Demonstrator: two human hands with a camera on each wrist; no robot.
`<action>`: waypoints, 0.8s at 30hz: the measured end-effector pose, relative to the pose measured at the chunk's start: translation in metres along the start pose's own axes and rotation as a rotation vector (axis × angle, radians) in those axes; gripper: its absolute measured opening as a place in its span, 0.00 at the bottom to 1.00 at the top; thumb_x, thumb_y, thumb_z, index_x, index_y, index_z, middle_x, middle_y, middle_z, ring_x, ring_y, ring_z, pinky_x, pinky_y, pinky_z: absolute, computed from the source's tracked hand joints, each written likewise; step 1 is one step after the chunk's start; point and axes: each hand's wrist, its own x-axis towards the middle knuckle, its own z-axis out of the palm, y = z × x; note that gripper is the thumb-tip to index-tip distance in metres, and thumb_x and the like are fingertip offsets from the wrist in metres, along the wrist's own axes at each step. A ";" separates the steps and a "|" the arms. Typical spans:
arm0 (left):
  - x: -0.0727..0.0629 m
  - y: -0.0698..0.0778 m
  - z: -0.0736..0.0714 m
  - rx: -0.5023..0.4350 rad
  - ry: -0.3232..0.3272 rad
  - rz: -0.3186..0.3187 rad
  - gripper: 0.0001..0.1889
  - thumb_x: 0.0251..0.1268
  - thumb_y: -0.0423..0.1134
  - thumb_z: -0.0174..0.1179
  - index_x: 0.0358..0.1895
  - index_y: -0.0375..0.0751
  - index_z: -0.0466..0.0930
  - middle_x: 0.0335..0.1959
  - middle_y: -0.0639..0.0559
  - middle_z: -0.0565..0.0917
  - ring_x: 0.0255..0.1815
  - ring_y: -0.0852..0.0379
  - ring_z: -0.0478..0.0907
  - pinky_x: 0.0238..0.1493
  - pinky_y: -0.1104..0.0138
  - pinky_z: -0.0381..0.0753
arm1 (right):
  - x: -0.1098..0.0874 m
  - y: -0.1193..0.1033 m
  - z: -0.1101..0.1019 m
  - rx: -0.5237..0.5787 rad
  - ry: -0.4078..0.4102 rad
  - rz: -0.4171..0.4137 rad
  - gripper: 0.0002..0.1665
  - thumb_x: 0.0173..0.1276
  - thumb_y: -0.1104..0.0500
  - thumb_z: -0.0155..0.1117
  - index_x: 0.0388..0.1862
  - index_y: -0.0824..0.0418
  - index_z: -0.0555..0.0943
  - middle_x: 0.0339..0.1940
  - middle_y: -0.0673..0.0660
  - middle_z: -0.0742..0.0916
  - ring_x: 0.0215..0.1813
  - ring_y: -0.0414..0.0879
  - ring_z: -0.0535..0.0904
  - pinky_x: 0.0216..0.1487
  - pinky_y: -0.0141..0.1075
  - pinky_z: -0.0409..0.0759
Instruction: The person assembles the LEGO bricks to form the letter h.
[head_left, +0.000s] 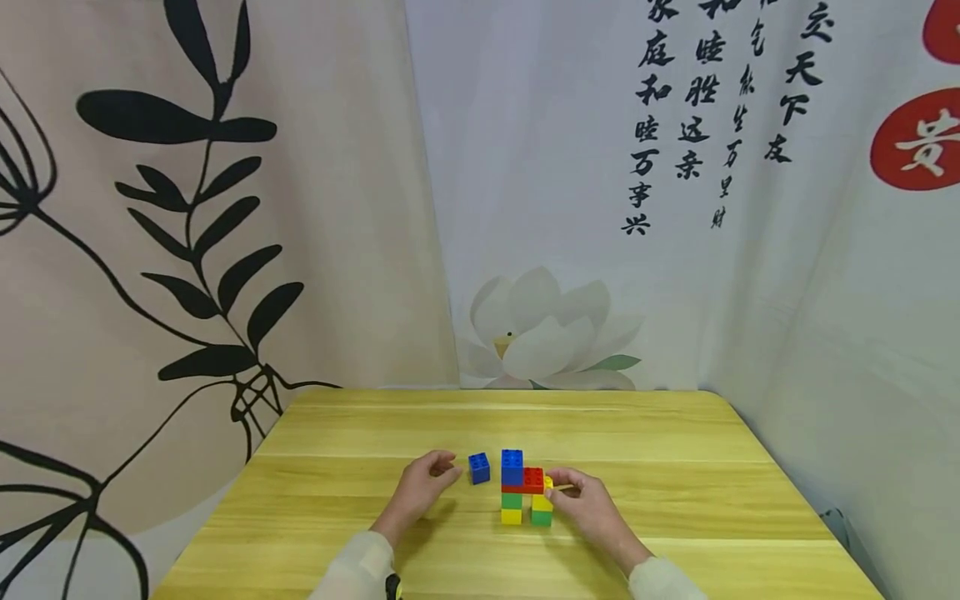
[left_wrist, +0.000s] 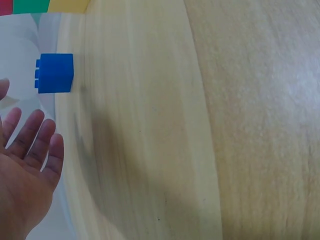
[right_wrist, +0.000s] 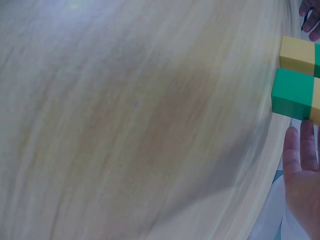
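A small structure of toy building blocks stands on the table. Its left column has a yellow block [head_left: 512, 517] at the bottom, a green block [head_left: 512, 501] above it and a blue block [head_left: 512, 468] on top. A red block [head_left: 533, 479] bridges across to the right column, where a yellow block [head_left: 542, 503] sits on a green one [right_wrist: 293, 94]. My right hand [head_left: 595, 510] pinches the right column's yellow block at its right side, thumb in front. Left of the structure lies a loose blue block [head_left: 479, 468]. Beside it my left hand [head_left: 420, 490] hovers, fingers relaxed, holding nothing.
The wooden table [head_left: 300, 517] carries the blocks near its middle. Behind it hangs a curtain [head_left: 360, 250] printed with leaves, a flower and characters. A dark strap [head_left: 393, 586] shows at the left sleeve.
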 end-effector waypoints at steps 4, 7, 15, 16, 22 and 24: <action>0.001 -0.003 0.001 0.004 -0.005 -0.003 0.25 0.71 0.48 0.62 0.60 0.31 0.76 0.47 0.47 0.81 0.49 0.49 0.77 0.48 0.55 0.79 | -0.001 -0.001 0.000 -0.002 0.006 -0.007 0.22 0.68 0.53 0.68 0.56 0.64 0.81 0.48 0.56 0.85 0.47 0.48 0.80 0.48 0.40 0.81; 0.001 -0.003 0.003 -0.005 -0.013 0.005 0.23 0.70 0.45 0.62 0.59 0.30 0.76 0.46 0.47 0.81 0.48 0.49 0.77 0.46 0.56 0.79 | -0.001 -0.001 0.000 0.001 0.005 -0.014 0.22 0.68 0.54 0.68 0.56 0.65 0.81 0.50 0.56 0.85 0.47 0.47 0.81 0.47 0.39 0.81; 0.003 -0.001 0.013 -0.028 -0.038 -0.008 0.23 0.70 0.44 0.63 0.59 0.30 0.76 0.46 0.45 0.81 0.47 0.49 0.77 0.46 0.56 0.80 | -0.003 -0.003 0.001 0.011 0.014 -0.017 0.21 0.69 0.55 0.68 0.56 0.65 0.81 0.47 0.56 0.84 0.46 0.47 0.80 0.46 0.37 0.80; 0.003 -0.001 0.014 -0.029 -0.043 -0.015 0.24 0.69 0.45 0.63 0.60 0.30 0.76 0.46 0.45 0.81 0.47 0.49 0.77 0.46 0.57 0.81 | -0.003 -0.004 0.001 0.014 0.017 -0.022 0.21 0.68 0.55 0.68 0.56 0.65 0.81 0.47 0.56 0.84 0.46 0.47 0.80 0.46 0.37 0.80; 0.007 -0.001 0.020 -0.024 -0.051 -0.023 0.27 0.68 0.48 0.64 0.61 0.31 0.75 0.47 0.45 0.81 0.47 0.50 0.77 0.47 0.57 0.81 | -0.004 -0.004 0.002 0.024 0.024 -0.027 0.21 0.68 0.56 0.68 0.56 0.65 0.81 0.49 0.59 0.84 0.46 0.47 0.80 0.46 0.36 0.80; 0.007 -0.001 0.021 -0.024 -0.049 -0.019 0.27 0.68 0.47 0.65 0.61 0.31 0.75 0.47 0.45 0.80 0.46 0.49 0.77 0.47 0.56 0.81 | -0.004 -0.004 0.002 0.025 0.027 -0.024 0.20 0.68 0.57 0.67 0.56 0.65 0.81 0.50 0.59 0.84 0.46 0.47 0.80 0.46 0.36 0.80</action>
